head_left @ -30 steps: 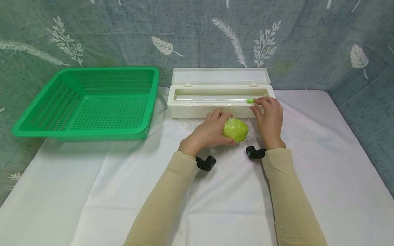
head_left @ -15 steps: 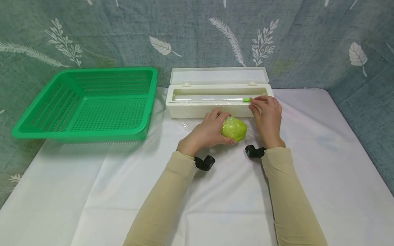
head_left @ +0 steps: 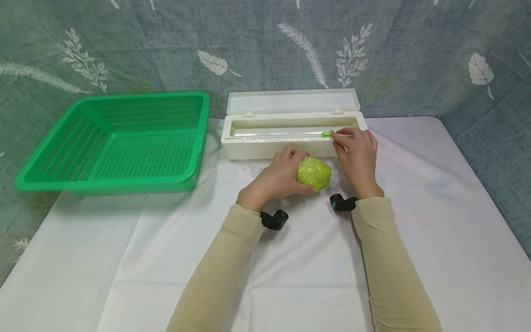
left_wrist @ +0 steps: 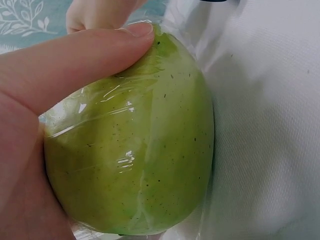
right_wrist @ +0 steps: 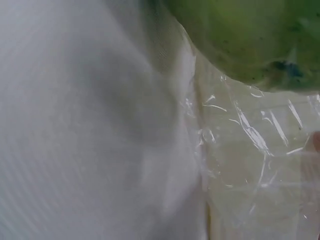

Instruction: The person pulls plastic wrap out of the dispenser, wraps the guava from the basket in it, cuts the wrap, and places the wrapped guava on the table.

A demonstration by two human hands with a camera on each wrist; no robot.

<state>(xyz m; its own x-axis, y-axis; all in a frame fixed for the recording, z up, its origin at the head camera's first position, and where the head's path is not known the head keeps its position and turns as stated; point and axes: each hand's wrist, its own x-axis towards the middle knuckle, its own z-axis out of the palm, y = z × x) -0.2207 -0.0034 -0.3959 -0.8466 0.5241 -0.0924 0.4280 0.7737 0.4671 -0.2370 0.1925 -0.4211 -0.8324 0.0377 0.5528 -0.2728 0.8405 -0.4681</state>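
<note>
My left hand (head_left: 279, 177) grips a yellow-green speckled pear (head_left: 314, 174) covered in clear plastic wrap, held just in front of a white plastic wrap dispenser (head_left: 269, 150). In the left wrist view the thumb lies across the top of the pear (left_wrist: 150, 145), over the shiny film. At the dispenser's front edge my right hand (head_left: 357, 157) pinches a small bright green slide cutter (head_left: 326, 134). Wrinkled plastic wrap (right_wrist: 250, 135) stretches between the dispenser and the pear in the right wrist view; the right fingers are mostly outside that view.
The dispenser's lid (head_left: 292, 101) stands raised at the back. A green plastic basket (head_left: 112, 186) sits to the left on the white tablecloth (head_left: 186, 267). A grey-green leaf-patterned curtain (head_left: 257, 41) hangs behind the table.
My right hand has slid the green slide cutter leftward along the dispenser's edge. The left hand keeps its grip on the wrapped pear in about the same place.
</note>
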